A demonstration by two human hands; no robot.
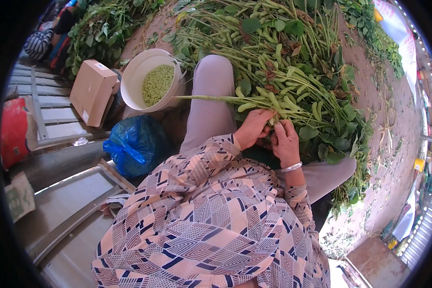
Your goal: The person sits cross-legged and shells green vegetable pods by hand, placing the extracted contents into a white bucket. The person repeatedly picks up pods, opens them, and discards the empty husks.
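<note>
My left hand (pixel 252 129) grips green bean pods, likely soybean, on a cut plant above my lap. My right hand (pixel 286 141), with a silver-coloured bangle at its wrist, meets it and pinches a green pod (pixel 271 121) between thumb and finger. The fingers partly hide that pod. A thick plant stem (pixel 208 97) stretches left across my thigh, its bare end near the bucket. Beyond my hands lies a large heap of bean plants (pixel 259 64) with full pods and some dry brown leaves. Shelled green beans (pixel 158 85) lie in a white plastic bucket (pixel 129 77) to the left.
A cardboard box (pixel 93 93) stands left of the bucket, and a tied blue plastic bag (pixel 135 144) sits below it. Another pile of leafy plants (pixel 100 36) is at the upper left. Bare ground (pixel 388 144) stretches along the right. A slatted frame (pixel 57 97) lies far left.
</note>
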